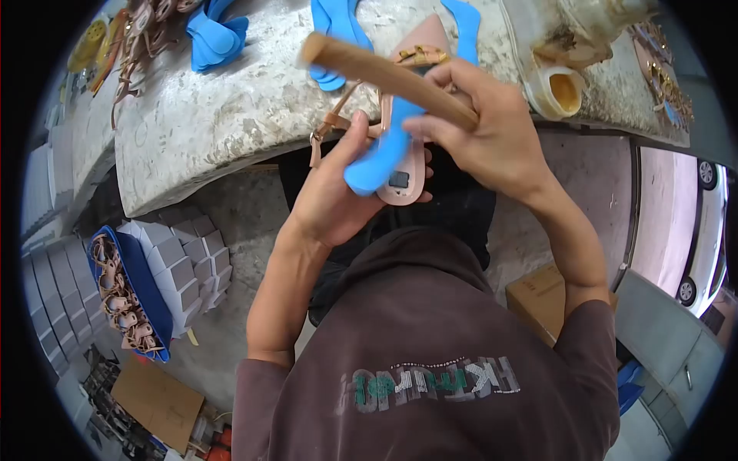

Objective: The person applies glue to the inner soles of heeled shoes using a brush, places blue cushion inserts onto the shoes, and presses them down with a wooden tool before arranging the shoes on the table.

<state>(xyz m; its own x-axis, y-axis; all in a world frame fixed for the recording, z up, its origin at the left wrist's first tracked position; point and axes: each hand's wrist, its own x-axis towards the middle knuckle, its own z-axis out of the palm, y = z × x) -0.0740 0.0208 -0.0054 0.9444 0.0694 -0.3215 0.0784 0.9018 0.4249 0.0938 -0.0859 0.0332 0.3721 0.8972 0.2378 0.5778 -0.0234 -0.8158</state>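
Fingers of your right hand [496, 127] were wrapped round a wooden handle [377, 77] whose free end pointed toward ten o'clock; its other end was hidden by your grasp. Your right thumb lay at a blue insole piece [377, 165], though blur left it unclear whether you pinched it or only brushed it. Your left hand [330, 196] cradled a pink pointed-toe shoe [415, 173] from seven o'clock, fingertips showing past its far edge near the heel. You had the shoe at the near edge of the bench [231, 111], toe toward twelve o'clock, heel toward six.

By the look of it, the upper was well along: a buckled strap [332, 119] and gold trim [423, 55] were already on it. The blue insole piece seemed the unfinished part: it slanted over the shoe, broad end toward seven o'clock, leaving the dark patch [399, 179] at the heel uncovered. You could not have told from this view whether it touched the sole.

More blue pieces [217, 42] lay at eleven, twelve and one o'clock, and a pot [545, 96] with yellowish contents stood at two.
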